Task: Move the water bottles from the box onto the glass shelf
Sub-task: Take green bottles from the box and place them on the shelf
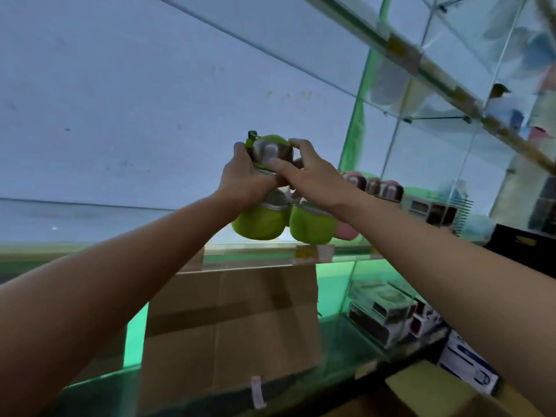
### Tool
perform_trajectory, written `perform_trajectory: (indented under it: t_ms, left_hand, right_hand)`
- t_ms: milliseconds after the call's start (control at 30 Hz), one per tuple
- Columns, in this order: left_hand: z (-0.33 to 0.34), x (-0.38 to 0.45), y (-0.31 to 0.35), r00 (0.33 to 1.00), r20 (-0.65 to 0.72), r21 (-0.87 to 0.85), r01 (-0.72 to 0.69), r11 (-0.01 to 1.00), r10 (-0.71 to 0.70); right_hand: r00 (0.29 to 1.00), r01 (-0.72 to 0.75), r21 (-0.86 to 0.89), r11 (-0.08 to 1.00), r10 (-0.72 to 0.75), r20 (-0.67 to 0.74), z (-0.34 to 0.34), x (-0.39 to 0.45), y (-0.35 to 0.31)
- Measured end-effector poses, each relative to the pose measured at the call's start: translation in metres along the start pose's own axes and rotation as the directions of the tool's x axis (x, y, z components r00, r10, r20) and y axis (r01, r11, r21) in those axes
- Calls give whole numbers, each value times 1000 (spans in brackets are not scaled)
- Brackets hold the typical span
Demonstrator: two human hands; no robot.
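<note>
Above the glass shelf (255, 246), left hand (240, 176) and right hand (304, 173) both grip a green water bottle (270, 149); best lowered upright beside the two green bottles (261, 221).

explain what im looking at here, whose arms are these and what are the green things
This is one picture from a camera worn on a person's head, looking forward and up along their own bare arms, so there is no machine. The left hand and right hand meet around a green water bottle, each with a grip on its upper part, where a clear cap shows. Just below the hands are two more green bottles, and a pink bottle to their right, at the glass shelf. Whether the held one already rests on something is hidden by the hands. Further right on the shelf stand more pink-capped bottles. Under the shelf is a brown cardboard box, and boxed goods sit lower right.
</note>
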State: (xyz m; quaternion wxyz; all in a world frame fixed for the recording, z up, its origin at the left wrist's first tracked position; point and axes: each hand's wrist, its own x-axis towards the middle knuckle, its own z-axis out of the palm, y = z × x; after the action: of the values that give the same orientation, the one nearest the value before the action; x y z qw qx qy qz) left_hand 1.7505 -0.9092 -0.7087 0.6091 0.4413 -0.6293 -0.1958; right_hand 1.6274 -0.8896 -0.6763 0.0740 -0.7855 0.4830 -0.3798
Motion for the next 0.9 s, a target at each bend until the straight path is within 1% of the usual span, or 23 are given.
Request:
perform_trajectory:
  t_ms: [133, 267, 300, 367, 433, 500, 567, 667, 767, 900]
  left_hand:
    - [-5, 10, -21, 999, 23, 42, 29, 999, -30]
    - [-5, 10, -36, 995, 48, 33, 89, 996, -90]
    - [-5, 9, -36, 993, 54, 43, 102, 994, -104]
    - [-5, 7, -34, 995, 39, 109, 84, 991, -88]
    - [-6, 4, -29, 1000, -20, 200, 25, 979, -22]
    - [-7, 1, -21, 991, -86, 250, -78, 965, 102]
    - [-6, 0, -10, 966, -115, 291, -191, 937, 232]
    - [3, -2, 9, 932, -84, 330, -309, 892, 354]
    - [31, -14, 21, 917, -24, 286, -375, 882, 398]
    - [97, -43, 22, 903, 73, 219, -429, 876, 424]
  right_hand:
    - [997, -45, 5, 999, 45, 60, 14, 6, 0]
    - [994, -56, 29, 998, 52, 101, 22, 7, 2]
    - [993, -60, 44, 997, 56, 104, 22, 9, 2]
    - [992, -60, 56, 997, 54, 116, 20, 9, 3]
    - [990, -55, 64, 996, 46, 134, 17, 6, 3]
    - [989, -50, 101, 994, 35, 144, 12, 2, 5]
    - [992, -55, 128, 990, 40, 121, 5, 0, 8]
    - [996, -69, 198, 978, 57, 66, -12, -8, 16]
    - [996, -90, 265, 960, 88, 17, -33, -29, 35]
    - [985, -158, 219, 963, 169, -36, -61, -69, 83]
